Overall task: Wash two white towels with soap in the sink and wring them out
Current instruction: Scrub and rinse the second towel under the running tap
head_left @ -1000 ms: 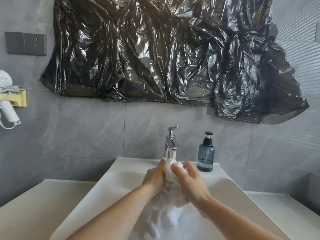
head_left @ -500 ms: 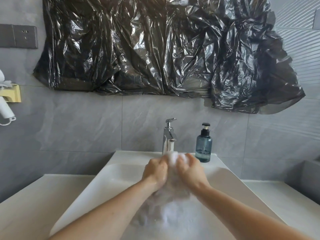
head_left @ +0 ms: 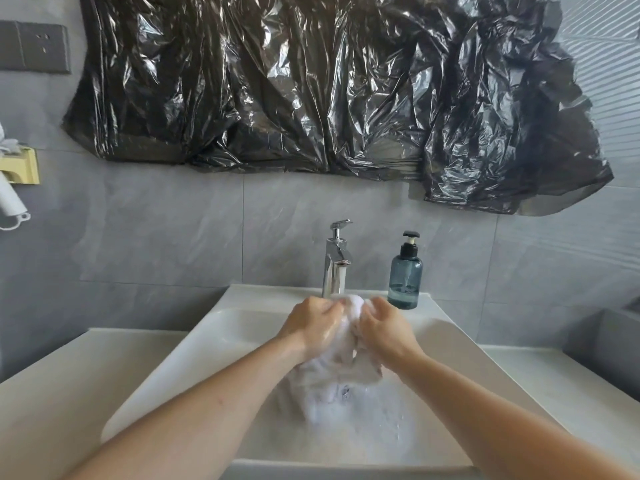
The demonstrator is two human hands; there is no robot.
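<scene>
Gripped the soapy towel (head_left: 341,344) with left hand (head_left: 313,325) and right hand (head_left: 384,329) over sink (head_left: 221,327). Risked slipping from lathered fingers, likely splashing suds.

Sink (head_left: 214,344) set in the desk (head_left: 52,393), centre. Faucet (head_left: 335,261) on the sink's back ledge; soap bottle (head_left: 404,275) just right of it. Both hands over the basin in front of the faucet, left hand (head_left: 311,327) left, right hand (head_left: 384,329) right, towel (head_left: 346,355) between them, hanging into the foam (head_left: 363,420). Plastic sheet (head_left: 311,81) on the wall above; outlet (head_left: 34,46) and hair dryer (head_left: 10,202) far left.
</scene>
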